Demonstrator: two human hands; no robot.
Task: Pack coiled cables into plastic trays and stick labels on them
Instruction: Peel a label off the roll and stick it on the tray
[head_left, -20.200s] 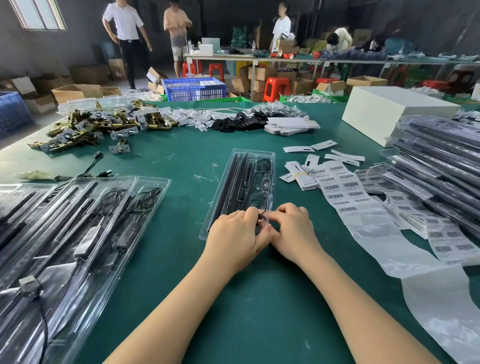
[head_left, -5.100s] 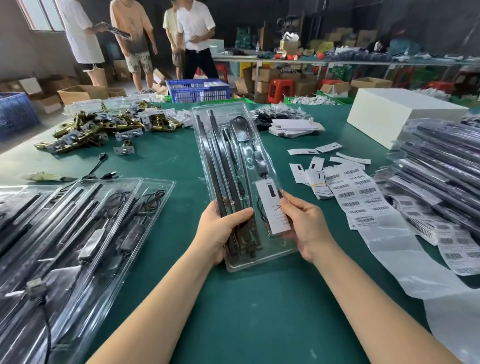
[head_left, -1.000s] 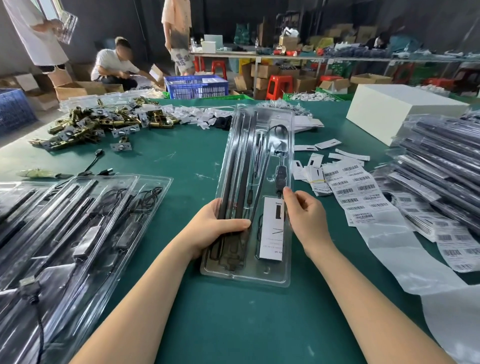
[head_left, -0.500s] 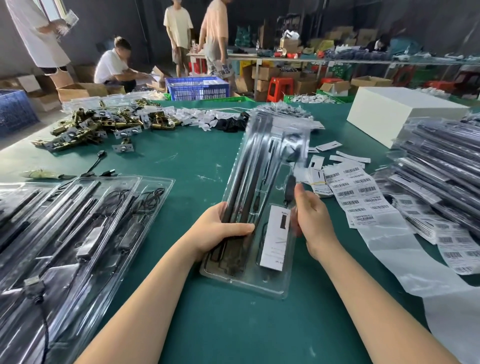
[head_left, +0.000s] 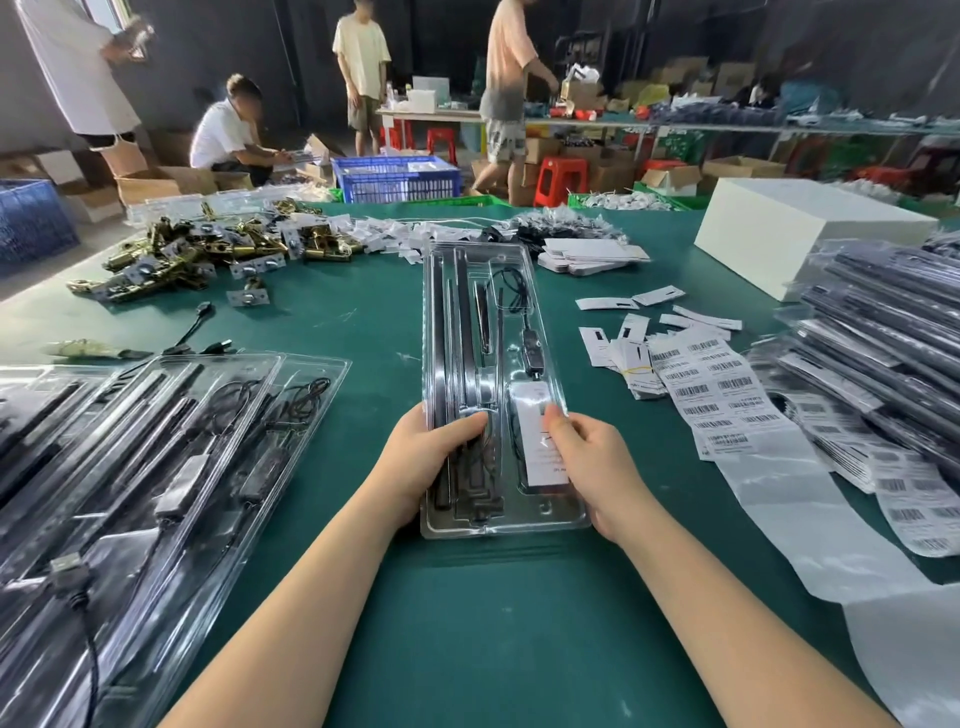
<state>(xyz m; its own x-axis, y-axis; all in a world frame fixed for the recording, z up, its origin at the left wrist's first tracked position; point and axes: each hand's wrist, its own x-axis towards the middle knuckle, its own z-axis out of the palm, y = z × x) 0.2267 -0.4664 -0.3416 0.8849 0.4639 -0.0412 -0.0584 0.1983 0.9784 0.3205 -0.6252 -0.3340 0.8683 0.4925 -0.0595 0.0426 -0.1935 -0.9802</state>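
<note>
A long clear plastic tray (head_left: 483, 291) lies lengthwise in front of me on the green table. It holds black rods, a coiled black cable (head_left: 511, 288) with an inline box, and a white card (head_left: 537, 441) near my end. My left hand (head_left: 423, 457) grips the tray's near left edge, thumb on top across the rods. My right hand (head_left: 597, 462) grips the near right edge, thumb on the white card. A strip of barcode labels (head_left: 719, 395) lies to the right of the tray.
Open trays with rods and cables (head_left: 130, 467) lie at the left. Packed trays (head_left: 893, 353) are stacked at the right, behind them a white box (head_left: 800, 228). Brass hardware (head_left: 197, 254) and small white tags (head_left: 634, 358) lie further back. Several people stand or crouch beyond the table.
Half a second ago the tray tilted to the right; now it lies straight and flatter on the table. Both hands keep their hold on its near end.
</note>
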